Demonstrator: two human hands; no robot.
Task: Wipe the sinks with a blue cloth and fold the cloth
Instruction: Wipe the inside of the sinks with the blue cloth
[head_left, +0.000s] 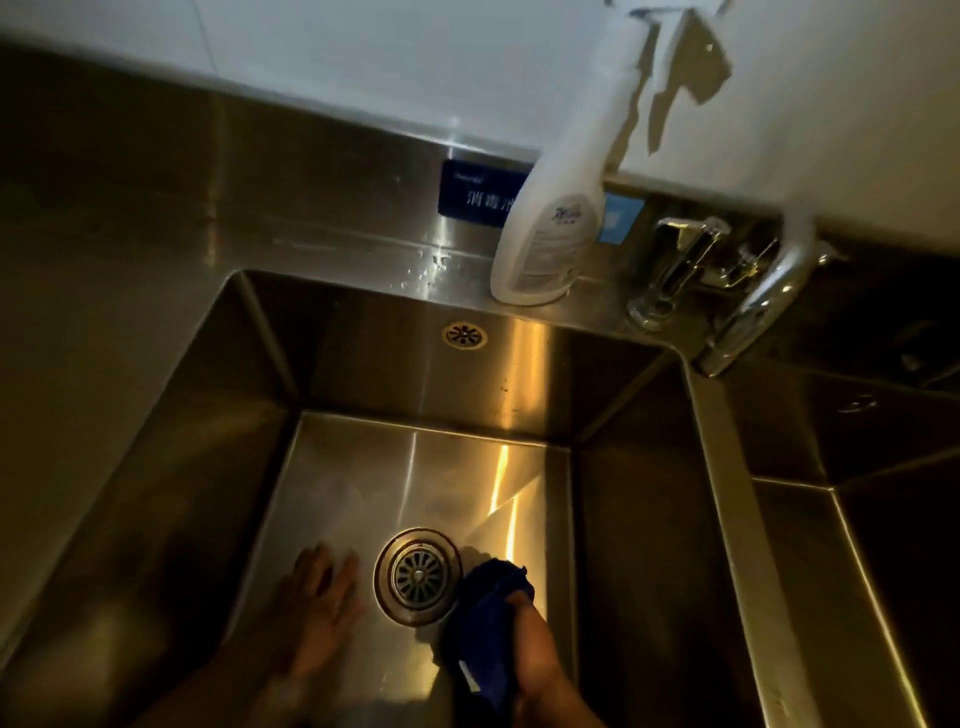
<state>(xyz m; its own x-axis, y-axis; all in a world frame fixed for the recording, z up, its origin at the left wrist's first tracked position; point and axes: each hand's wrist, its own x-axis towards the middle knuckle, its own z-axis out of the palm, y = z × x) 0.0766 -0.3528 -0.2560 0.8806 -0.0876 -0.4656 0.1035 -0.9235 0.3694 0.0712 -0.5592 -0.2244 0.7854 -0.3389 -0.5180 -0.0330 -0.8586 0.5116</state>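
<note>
I look down into a deep steel sink (363, 478) with a round drain (418, 576) in its floor. My right hand (527, 636) grips a bunched dark blue cloth (485, 618) against the sink floor, just right of the drain. My left hand (324, 603) lies flat with spread fingers on the sink floor, left of the drain. A second sink (857, 545) lies to the right, past a steel divider (727, 493).
A white spray bottle (550, 234) stands on the back ledge. A chrome tap (727, 291) sits at the back between the two sinks. A blue sign (480, 195) is fixed to the steel backsplash. An overflow grille (464, 335) sits in the back wall.
</note>
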